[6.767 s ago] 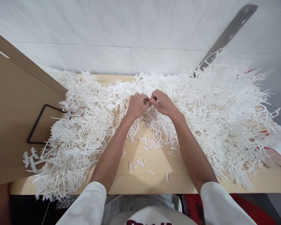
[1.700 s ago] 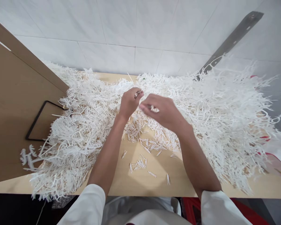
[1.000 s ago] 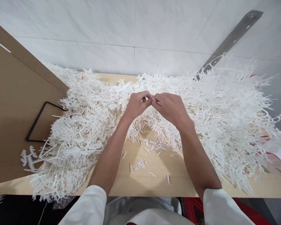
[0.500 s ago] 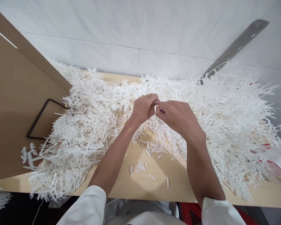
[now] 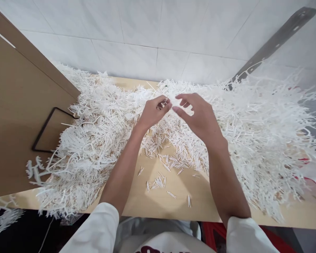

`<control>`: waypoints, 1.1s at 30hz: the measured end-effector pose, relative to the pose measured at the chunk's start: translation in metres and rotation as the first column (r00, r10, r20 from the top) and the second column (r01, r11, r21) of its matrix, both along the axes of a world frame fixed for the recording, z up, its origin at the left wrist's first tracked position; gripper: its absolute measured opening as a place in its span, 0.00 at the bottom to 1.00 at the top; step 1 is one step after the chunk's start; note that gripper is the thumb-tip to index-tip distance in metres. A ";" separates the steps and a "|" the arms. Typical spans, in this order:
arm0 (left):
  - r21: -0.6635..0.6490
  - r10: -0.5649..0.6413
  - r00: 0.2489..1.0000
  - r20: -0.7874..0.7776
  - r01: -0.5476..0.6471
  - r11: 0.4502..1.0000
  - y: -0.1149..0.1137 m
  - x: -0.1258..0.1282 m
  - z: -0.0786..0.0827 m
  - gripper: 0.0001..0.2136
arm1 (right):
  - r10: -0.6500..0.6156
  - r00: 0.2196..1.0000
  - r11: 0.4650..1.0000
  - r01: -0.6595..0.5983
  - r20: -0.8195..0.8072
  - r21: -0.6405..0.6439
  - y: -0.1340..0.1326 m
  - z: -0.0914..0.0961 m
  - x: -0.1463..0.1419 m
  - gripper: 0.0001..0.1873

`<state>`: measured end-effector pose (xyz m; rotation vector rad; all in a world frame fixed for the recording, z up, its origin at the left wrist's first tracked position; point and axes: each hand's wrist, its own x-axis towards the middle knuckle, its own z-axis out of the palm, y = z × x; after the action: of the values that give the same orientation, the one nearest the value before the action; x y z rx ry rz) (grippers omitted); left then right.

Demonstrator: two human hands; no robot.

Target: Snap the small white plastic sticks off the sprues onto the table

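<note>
My left hand [image 5: 156,109] is over the middle of the heap, its fingers curled toward the thumb. Small whitish bits show in its grasp, too blurred to name. Just to its right, my right hand [image 5: 197,114] is open, thumb and fingers spread apart with nothing visible between them. Under both hands lie many small thin white plastic pieces [image 5: 184,151]. Branching white plastic strands, like moulded sprues, form a big pile on the left [image 5: 92,140] and another pile on the right [image 5: 263,140].
A few loose white pieces [image 5: 157,183] lie near the front of the wooden table [image 5: 173,209]. A cardboard box [image 5: 21,105] stands at the left, beside a black wire frame [image 5: 43,128]. A tiled wall [image 5: 137,59] with a grey metal strip [image 5: 276,40] rises behind.
My hands were close together, fingertips pinched around something small. Now they are slightly apart and farther up the view, and my right fingers have spread open.
</note>
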<state>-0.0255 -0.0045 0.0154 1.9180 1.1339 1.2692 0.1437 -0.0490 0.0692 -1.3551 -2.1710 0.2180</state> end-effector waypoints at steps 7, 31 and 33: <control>0.103 -0.022 0.991 -0.135 0.036 0.994 -0.005 0.007 0.001 0.07 | -0.048 0.985 0.996 0.035 0.167 0.081 0.019 -0.018 0.007 0.17; -0.088 -0.113 0.963 0.243 0.138 0.987 -0.005 -0.002 0.011 0.15 | 0.052 0.982 0.998 -0.043 -0.179 0.050 0.014 -0.009 0.004 0.17; -0.083 -0.153 0.958 0.240 0.178 0.981 -0.006 -0.001 0.011 0.16 | 0.129 0.987 0.991 -0.131 -0.095 -0.017 0.016 -0.009 0.006 0.15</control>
<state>-0.0262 -0.0107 0.0262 1.6978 0.8825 1.2777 0.1501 -0.0332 0.0599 -1.1923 -2.1854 0.3504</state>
